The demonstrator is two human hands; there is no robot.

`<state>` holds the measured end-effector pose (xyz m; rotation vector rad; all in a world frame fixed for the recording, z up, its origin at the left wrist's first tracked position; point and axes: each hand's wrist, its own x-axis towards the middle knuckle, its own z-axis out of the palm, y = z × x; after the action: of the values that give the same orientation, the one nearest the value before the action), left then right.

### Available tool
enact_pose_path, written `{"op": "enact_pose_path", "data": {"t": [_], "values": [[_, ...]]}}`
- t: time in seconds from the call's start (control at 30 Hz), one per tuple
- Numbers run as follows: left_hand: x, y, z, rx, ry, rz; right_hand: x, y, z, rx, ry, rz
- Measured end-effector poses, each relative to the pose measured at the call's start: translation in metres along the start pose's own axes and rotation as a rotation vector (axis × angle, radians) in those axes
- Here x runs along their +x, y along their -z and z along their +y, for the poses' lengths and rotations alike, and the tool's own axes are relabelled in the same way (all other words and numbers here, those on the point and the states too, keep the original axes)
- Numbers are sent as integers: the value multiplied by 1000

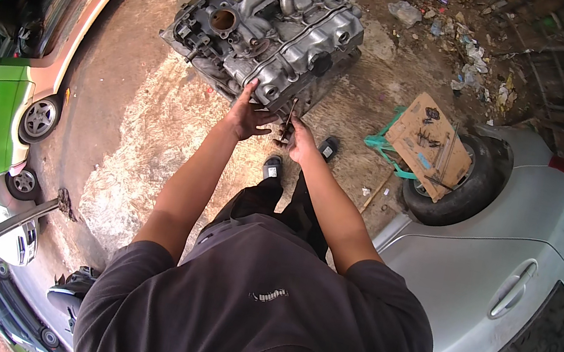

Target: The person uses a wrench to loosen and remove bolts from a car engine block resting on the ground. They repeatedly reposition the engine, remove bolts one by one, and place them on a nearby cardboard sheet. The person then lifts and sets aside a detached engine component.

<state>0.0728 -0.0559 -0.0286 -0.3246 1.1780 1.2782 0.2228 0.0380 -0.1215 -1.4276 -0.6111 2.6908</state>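
A grey metal car engine (pixel 269 32) stands in front of me, with a round brown opening and ribbed covers on top. My left hand (pixel 250 117) is at its near edge, fingers spread, with the fingertips against or very close to the metal. Just to the right, my right hand (pixel 301 142) has its thumb and fingers closed around a thin metal rod (pixel 289 119) by the engine's near corner. Rusty-looking parts sit at the rod's lower end; their kind cannot be made out.
On the right, a board (pixel 430 145) bearing small metal parts and tools rests on a green stool (pixel 381 145), beside a loose tyre (pixel 470 189) and a silver car (pixel 489 255). A green car (pixel 15 75) stands left. Litter (pixel 472 62) lies at the far right.
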Motion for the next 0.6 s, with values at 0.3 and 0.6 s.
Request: {"op": "enact_pose_path", "data": {"t": [0.3, 0.6], "values": [[5, 4, 1, 9, 18, -20, 30, 28, -10, -490, 278, 70], [4, 4, 3, -21, 29, 25, 10, 30, -128, -2064, 1188, 182]]}}
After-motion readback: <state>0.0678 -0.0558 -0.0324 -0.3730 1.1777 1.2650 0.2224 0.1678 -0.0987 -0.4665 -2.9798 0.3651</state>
